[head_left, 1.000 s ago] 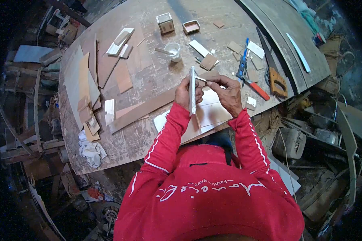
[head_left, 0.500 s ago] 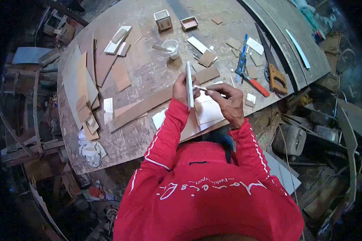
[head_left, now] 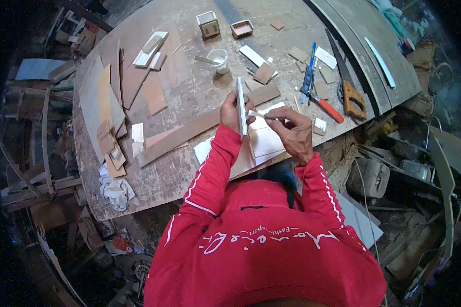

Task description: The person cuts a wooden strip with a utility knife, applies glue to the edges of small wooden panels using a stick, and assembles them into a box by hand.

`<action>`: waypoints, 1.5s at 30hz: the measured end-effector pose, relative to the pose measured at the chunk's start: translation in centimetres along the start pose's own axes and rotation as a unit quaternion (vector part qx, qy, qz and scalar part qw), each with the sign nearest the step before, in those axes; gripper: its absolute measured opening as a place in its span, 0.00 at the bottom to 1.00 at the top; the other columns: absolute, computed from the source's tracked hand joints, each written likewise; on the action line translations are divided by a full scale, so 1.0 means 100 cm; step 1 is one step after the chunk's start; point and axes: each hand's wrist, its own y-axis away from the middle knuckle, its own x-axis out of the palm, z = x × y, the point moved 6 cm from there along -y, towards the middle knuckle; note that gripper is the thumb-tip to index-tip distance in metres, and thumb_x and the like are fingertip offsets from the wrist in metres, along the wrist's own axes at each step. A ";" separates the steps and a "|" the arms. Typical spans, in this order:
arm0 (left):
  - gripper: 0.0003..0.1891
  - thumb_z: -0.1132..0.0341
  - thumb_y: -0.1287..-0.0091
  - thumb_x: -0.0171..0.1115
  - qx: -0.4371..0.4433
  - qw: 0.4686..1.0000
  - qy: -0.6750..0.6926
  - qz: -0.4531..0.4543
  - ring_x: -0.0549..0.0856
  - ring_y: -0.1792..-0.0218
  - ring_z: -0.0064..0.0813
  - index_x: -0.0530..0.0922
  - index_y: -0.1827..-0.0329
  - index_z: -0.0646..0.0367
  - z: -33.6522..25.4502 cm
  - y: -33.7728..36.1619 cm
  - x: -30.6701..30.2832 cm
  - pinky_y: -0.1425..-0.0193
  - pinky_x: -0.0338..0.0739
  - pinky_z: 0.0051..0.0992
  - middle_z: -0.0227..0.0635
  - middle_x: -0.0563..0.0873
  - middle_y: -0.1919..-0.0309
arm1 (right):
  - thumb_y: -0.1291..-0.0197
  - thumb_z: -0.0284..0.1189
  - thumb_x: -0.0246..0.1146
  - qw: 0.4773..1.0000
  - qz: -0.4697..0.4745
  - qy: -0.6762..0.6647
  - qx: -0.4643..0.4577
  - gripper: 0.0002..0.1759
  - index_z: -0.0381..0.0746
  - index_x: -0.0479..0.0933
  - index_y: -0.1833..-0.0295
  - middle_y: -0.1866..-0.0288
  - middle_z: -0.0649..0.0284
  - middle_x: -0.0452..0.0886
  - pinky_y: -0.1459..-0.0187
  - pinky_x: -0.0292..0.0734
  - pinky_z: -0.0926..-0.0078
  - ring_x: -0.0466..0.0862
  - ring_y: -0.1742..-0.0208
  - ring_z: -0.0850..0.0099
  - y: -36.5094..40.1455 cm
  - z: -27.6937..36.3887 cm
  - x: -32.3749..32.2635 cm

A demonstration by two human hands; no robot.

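My left hand (head_left: 229, 112) grips a thin board (head_left: 242, 108) held on edge, its white edge facing up. In my right hand (head_left: 295, 132), a small stick (head_left: 258, 114) is pinched between thumb and fingers. The stick's whitish tip is at the right side of the board; whether it touches is hard to tell. Below the hands, white-faced panels (head_left: 266, 140) lie at the table's near edge. A long brown wooden strip (head_left: 189, 131) runs diagonally behind my left wrist. Farther off stands a clear plastic cup (head_left: 221, 62) with white stuff inside and a flat stick leaning in it.
On the worktable (head_left: 153, 189) at right are a handsaw (head_left: 354, 101), a red-handled tool (head_left: 329, 110) and a blue tool (head_left: 308, 77). A small wooden box (head_left: 208, 24) and a shallow tray (head_left: 242, 29) stand at the back. Left are wood offcuts (head_left: 104, 97) and a white rag (head_left: 117, 190).
My right hand has shifted slightly right and down, with the stick still pinched in it. The stick now lies at a different angle. My left hand and the board have hardly moved.
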 end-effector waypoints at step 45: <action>0.12 0.66 0.32 0.59 0.080 0.984 0.079 -0.135 0.84 0.59 0.34 0.75 0.49 0.62 -0.005 0.014 -0.024 0.62 0.80 0.31 0.40 0.84 0.55 | 0.44 0.21 0.70 0.972 -0.216 0.047 -0.076 0.08 0.41 0.85 0.58 0.59 0.65 0.85 0.64 0.73 0.78 0.81 0.60 0.75 -0.005 -0.012 -0.002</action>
